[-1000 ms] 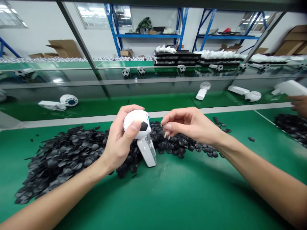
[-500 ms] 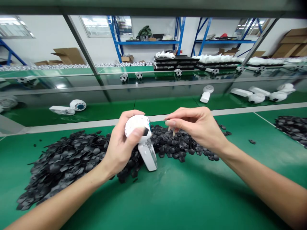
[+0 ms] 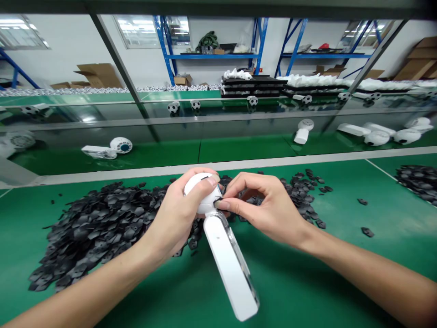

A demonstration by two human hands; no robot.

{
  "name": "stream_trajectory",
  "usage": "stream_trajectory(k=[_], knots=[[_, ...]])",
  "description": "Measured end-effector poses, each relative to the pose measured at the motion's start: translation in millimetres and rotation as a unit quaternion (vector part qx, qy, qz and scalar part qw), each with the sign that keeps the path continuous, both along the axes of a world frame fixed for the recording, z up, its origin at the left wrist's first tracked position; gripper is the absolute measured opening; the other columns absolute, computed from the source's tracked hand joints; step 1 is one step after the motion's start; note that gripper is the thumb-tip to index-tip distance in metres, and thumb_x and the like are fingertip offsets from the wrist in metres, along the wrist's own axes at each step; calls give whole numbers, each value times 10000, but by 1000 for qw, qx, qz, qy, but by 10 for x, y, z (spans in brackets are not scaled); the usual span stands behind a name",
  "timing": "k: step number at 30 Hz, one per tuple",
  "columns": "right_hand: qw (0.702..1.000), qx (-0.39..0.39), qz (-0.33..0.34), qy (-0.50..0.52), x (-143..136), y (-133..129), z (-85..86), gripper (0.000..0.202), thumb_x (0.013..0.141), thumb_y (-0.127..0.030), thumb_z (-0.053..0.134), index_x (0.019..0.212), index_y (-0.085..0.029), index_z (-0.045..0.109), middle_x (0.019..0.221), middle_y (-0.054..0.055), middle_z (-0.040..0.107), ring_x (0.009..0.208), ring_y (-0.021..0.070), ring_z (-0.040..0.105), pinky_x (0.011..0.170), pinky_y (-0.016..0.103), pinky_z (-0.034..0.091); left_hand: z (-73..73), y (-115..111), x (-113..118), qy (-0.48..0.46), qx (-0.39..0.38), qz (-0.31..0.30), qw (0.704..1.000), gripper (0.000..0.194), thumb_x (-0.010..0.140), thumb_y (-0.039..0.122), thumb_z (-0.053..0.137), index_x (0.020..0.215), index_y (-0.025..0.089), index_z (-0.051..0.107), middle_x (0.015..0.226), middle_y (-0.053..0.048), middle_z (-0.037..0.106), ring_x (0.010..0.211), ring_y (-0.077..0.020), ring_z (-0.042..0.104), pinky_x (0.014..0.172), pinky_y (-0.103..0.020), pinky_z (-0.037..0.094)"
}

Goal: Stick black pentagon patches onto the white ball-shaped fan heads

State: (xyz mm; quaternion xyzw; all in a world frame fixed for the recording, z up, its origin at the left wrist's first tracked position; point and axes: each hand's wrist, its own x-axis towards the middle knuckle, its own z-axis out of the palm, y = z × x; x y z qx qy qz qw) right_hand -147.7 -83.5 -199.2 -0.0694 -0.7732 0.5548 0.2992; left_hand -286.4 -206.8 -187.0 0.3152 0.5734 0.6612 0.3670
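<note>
Right hand (image 3: 269, 207): since the earlier frame it is coming leftward, and now its thumb and fingertips are pinching a small black plastic piece (image 3: 217, 199) at the side of a white plastic device with a round head (image 3: 196, 186).
White device: its long flat white handle (image 3: 227, 262) is swinging nearer to the camera than before, and is now pointing downward and slightly to the right; whether the handle is touching the green, smooth counter (image 3: 293, 282), I cannot tell.
Left hand (image 3: 175, 209): it is clasping the round head, with the thumb lying over the top; both hands are working just beside each other, but whether they are touching is not clear.
Black heap: many flat, dark plastic pieces (image 3: 99, 223) are lying in a wide pile at left, and they are continuing behind the hands toward the right.
Single pieces: two loose black pieces are lying apart at right, and the nearer one (image 3: 368, 232) is appearing only now.
Surface behind: on a glossy green strip (image 3: 232, 150), other white devices are lying, one at left (image 3: 121, 146), one right of the middle (image 3: 303, 131), several farther right.
Far side: black stacked trays (image 3: 262, 82) are standing before blue metal shelves (image 3: 215, 56).
</note>
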Motion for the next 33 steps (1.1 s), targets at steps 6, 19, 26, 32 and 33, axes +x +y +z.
stream_trajectory(k=[6, 19, 26, 32, 33], knots=[[1000, 10, -8, 5, 3, -52, -46, 167, 899, -225, 845, 790, -172, 730, 779, -10, 744, 674, 109, 648, 627, 223, 503, -12, -16, 56, 18, -59, 22, 998, 327, 848, 490, 836, 931, 204, 702, 723, 38, 572, 536, -84, 479, 442, -169, 425], [977, -180, 41, -106, -35, 7, -54, 421, 656, -327, 1019, 792, -173, 652, 762, -3, 729, 713, 149, 693, 679, 250, 560, 131, -26, 110, 203, -116, 32, 972, 274, 838, 460, 697, 864, 187, 691, 726, 26, 601, 613, -125, 494, 518, -215, 385], [989, -117, 21, -88, -51, 2, -70, 289, 780, -289, 921, 877, -177, 672, 836, 3, 764, 762, 157, 722, 687, 255, 565, 116, 0, 78, 227, -125, 38, 965, 305, 835, 493, 706, 882, 192, 696, 762, 13, 619, 636, -134, 516, 524, -215, 401], [983, -124, 53, -128, 5, 4, -68, 295, 789, -261, 918, 904, -185, 657, 796, -17, 756, 746, 163, 732, 664, 246, 551, 106, -7, 126, 191, -128, 26, 973, 330, 803, 503, 764, 879, 192, 681, 683, 24, 596, 564, -127, 505, 482, -216, 389], [987, -103, 50, -116, 10, 2, -82, 304, 807, -273, 918, 908, -189, 645, 802, -22, 751, 742, 152, 725, 663, 236, 547, 101, -8, 136, 181, -128, 26, 975, 328, 813, 504, 768, 878, 193, 685, 696, 21, 602, 565, -127, 510, 484, -220, 398]])
